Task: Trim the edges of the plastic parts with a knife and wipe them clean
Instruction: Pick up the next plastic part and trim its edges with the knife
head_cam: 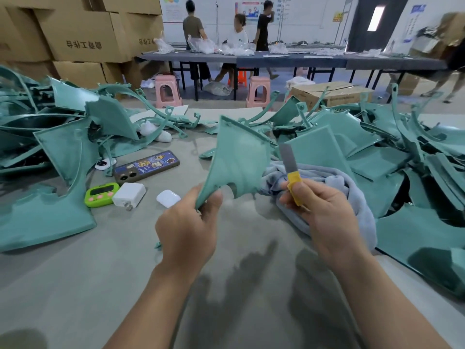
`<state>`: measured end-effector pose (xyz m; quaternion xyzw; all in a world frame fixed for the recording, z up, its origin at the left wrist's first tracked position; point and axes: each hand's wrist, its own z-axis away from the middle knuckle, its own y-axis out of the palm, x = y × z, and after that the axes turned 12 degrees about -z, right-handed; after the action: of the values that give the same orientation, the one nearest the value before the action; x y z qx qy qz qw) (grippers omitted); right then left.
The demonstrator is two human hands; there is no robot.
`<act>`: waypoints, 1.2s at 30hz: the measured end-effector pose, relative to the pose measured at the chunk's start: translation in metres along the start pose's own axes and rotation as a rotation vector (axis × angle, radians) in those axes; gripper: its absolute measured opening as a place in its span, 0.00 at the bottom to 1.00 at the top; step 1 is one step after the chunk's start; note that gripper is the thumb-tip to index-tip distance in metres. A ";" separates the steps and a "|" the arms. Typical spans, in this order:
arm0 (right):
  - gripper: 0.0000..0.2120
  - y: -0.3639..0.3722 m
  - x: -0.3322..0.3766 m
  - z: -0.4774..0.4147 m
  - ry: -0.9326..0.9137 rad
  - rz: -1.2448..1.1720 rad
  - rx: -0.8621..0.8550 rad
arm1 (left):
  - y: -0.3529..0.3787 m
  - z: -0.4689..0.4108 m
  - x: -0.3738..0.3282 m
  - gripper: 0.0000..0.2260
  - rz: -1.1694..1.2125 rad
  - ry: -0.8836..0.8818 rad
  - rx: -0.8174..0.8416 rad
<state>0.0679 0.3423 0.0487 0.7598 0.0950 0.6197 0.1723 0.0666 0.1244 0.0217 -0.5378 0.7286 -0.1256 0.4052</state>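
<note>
Pinched at its lower tip by left hand, thin teal triangular plastic panel raised above grey table; yellow-handled utility knife gripped in right hand; probably light, slightly flexible

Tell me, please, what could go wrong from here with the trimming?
The knife has its blade bare beside the teal part, which the left hand pinches by its lower corner; a slip could cut that hand. Held in the air by that one corner, the part may flex or twist under the blade.
</note>
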 end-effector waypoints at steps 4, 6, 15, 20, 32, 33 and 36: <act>0.11 0.004 -0.006 0.004 -0.024 0.066 0.039 | -0.003 -0.003 0.002 0.11 0.320 -0.176 0.007; 0.13 0.005 -0.006 0.004 -0.028 0.055 0.000 | -0.006 -0.005 0.002 0.09 0.363 -0.148 0.002; 0.08 -0.012 0.008 -0.001 0.212 -0.153 0.040 | -0.015 -0.011 0.018 0.13 0.338 -0.028 0.155; 0.12 -0.008 0.008 0.008 0.459 0.059 0.128 | -0.017 -0.003 0.008 0.11 0.221 0.081 0.140; 0.10 0.014 -0.012 0.007 0.365 -0.489 -0.104 | -0.004 0.000 -0.017 0.09 0.677 -0.257 0.451; 0.10 0.016 -0.014 0.008 0.372 -0.494 -0.100 | -0.003 0.000 -0.023 0.08 0.826 -0.375 0.585; 0.10 0.017 -0.019 0.009 0.440 -0.463 -0.100 | 0.000 -0.002 -0.026 0.11 1.033 -0.636 0.711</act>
<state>0.0714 0.3186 0.0365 0.5564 0.2698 0.7173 0.3210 0.0671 0.1472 0.0348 0.0314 0.6517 0.0158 0.7577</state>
